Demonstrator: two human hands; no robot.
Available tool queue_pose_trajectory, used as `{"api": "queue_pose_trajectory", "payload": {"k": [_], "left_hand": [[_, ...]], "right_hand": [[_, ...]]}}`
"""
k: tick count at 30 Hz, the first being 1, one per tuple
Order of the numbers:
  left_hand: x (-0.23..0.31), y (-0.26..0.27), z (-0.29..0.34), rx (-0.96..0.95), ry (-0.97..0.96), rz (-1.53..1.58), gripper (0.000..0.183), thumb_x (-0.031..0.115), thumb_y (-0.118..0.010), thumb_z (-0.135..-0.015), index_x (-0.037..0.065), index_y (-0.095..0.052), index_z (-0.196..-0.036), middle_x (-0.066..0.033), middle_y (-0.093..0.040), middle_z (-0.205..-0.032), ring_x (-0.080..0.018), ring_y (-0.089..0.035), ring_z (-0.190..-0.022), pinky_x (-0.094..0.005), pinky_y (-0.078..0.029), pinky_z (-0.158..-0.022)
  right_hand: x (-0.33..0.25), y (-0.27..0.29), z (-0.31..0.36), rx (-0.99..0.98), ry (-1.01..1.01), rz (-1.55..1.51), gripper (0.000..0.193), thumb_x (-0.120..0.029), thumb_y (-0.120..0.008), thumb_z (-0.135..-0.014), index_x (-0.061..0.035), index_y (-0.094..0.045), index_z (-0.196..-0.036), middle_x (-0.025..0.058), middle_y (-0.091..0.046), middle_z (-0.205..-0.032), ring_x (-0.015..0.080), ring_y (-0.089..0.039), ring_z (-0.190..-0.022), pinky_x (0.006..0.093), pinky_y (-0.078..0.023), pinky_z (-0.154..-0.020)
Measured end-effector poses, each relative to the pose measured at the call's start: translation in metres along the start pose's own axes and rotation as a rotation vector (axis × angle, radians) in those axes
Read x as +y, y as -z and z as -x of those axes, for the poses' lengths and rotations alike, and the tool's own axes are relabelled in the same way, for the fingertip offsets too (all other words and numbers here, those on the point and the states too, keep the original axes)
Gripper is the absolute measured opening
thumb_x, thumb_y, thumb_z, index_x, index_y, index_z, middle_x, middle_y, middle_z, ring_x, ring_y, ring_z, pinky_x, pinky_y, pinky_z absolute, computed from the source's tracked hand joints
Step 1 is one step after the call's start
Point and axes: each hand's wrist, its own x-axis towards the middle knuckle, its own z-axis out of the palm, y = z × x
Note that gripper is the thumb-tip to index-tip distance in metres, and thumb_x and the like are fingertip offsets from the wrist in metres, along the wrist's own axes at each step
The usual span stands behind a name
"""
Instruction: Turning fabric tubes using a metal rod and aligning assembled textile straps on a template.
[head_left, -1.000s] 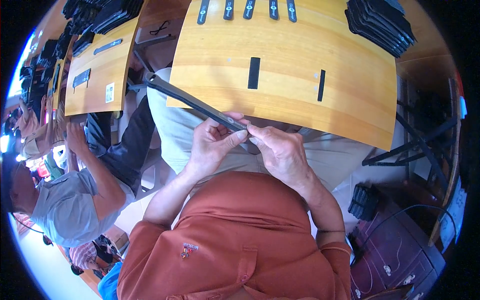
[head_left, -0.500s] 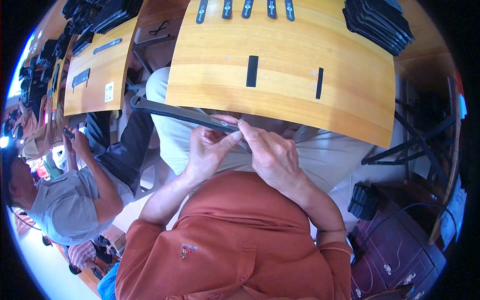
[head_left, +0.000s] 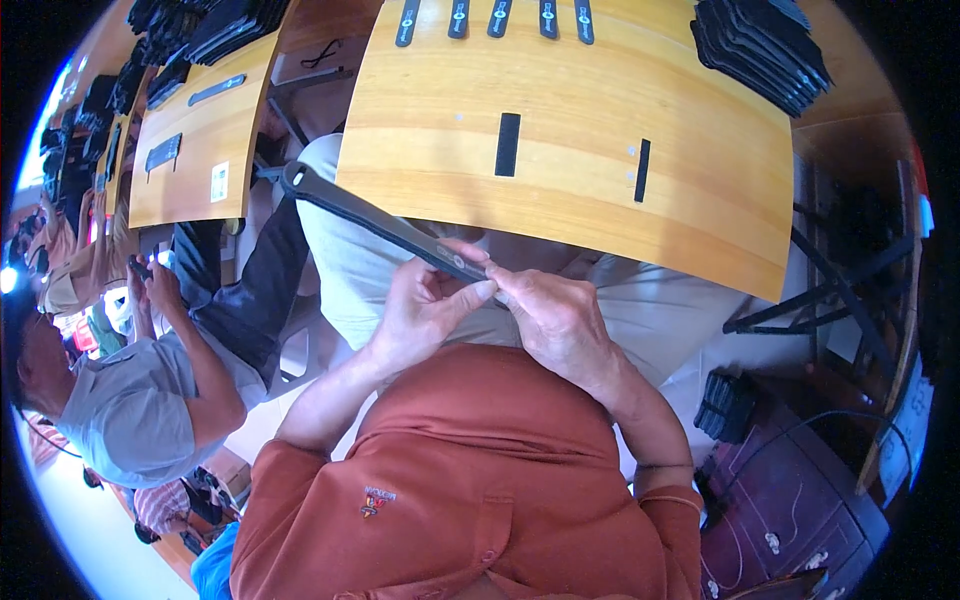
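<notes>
The left hand [head_left: 425,305] has its thumb bent in against its fingers, clenched on the near end of a long, flat, dark grey strap [head_left: 365,215] with a rounded, slotted tip. The strap runs out from the hands toward 10 o'clock, held off the table, its far tip over the pale trousers [head_left: 335,255] at the left knee. The right hand [head_left: 555,310] meets the strap's near end with its forefinger; its own back covers the thumb, so I cannot tell whether that grip is pinching or only touching.

Taking the hands as the centre of the dial, the yellowish wooden table [head_left: 600,100] spreads from 12 to 2 o'clock, its near edge just beyond the fingers. On it, a black, matte, rectangular strip [head_left: 508,145] lies at 12 o'clock and a narrower black strip [head_left: 642,170] at 2. Farther off at 12, five dark, round-ended straps [head_left: 497,18] stand in a row, and a stack of black, layered pieces [head_left: 765,55] sits between 1 and 2.

At 4 o'clock, below the table, is a dark, ridged bundle [head_left: 727,405]. A co-worker in a grey shirt [head_left: 150,410] sits at 8, near a second wooden table [head_left: 215,125] at 10.
</notes>
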Motion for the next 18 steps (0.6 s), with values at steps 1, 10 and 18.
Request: {"api": "queue_pose_trajectory", "payload": {"k": [1,10,18], "left_hand": [[0.001,0.001,0.0,-0.019,-0.022,-0.051,0.03,0.003,-0.071,-0.095,-0.001,-0.06,-0.123,-0.0068,-0.067,-0.11,-0.0124,-0.064,-0.103,-0.0295,-0.055,-0.092],[0.019,0.018,-0.003,-0.516,-0.032,-0.512,0.039,0.004,-0.073,-0.089,-0.001,-0.062,-0.126,-0.0174,-0.069,-0.112,-0.031,-0.071,-0.101,-0.0392,-0.058,-0.087],[0.046,0.016,-0.018,-0.712,-0.07,-0.59,0.043,-0.006,-0.064,-0.088,0.0,-0.058,-0.13,-0.0152,-0.068,-0.106,-0.03,-0.068,-0.102,-0.0395,-0.055,-0.09]], "right_hand": [[0.001,0.001,0.001,0.001,0.0,0.001,0.037,0.004,-0.066,-0.084,-0.0035,-0.067,-0.121,0.0147,-0.066,-0.078,0.031,-0.07,-0.072,0.0407,-0.056,-0.061],[-0.002,0.037,-0.007,-0.563,-0.132,-0.029,0.03,-0.004,-0.063,-0.083,-0.0108,-0.076,-0.11,0.0214,-0.07,-0.083,0.0399,-0.07,-0.076,0.0503,-0.056,-0.068],[0.012,0.044,-0.018,-0.708,-0.063,-0.152,0.024,-0.011,-0.065,-0.086,-0.0131,-0.076,-0.107,0.0208,-0.07,-0.08,0.0404,-0.07,-0.076,0.0517,-0.055,-0.067]]}}
